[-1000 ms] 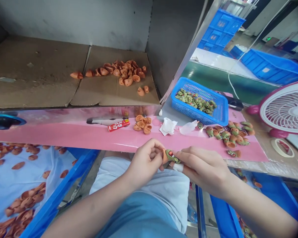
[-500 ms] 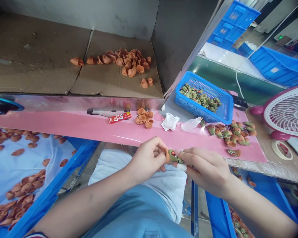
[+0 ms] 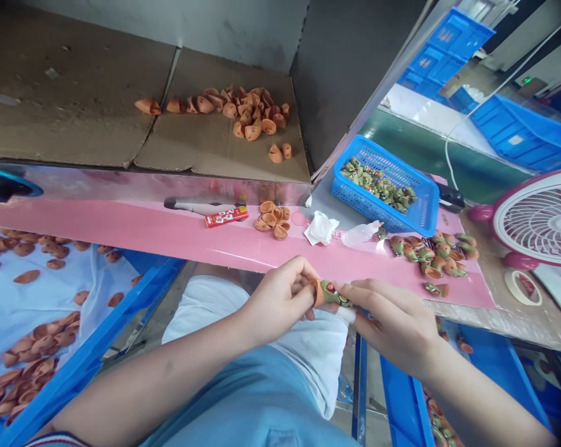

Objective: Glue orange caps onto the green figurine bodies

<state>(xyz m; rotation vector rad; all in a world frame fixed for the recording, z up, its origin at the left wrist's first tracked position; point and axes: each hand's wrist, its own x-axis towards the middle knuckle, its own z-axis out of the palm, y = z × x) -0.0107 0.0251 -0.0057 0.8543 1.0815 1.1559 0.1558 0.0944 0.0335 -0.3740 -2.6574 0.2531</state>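
Currently you hold the small green painted toy piece with its orange shell cap [image 3: 329, 293] between both hands, just in front of the pink mat [image 3: 177, 239]. Your left hand [image 3: 280, 301] pinches the orange end; your right hand [image 3: 392, 320] pinches the green end, one fingertip taped white. A loose pinch could drop the piece into the gap over your lap. Skewed pressure could seat the cap crooked. Finished green-and-orange pieces [image 3: 432, 254] lie near, beside the blue plastic basket [image 3: 420, 211].
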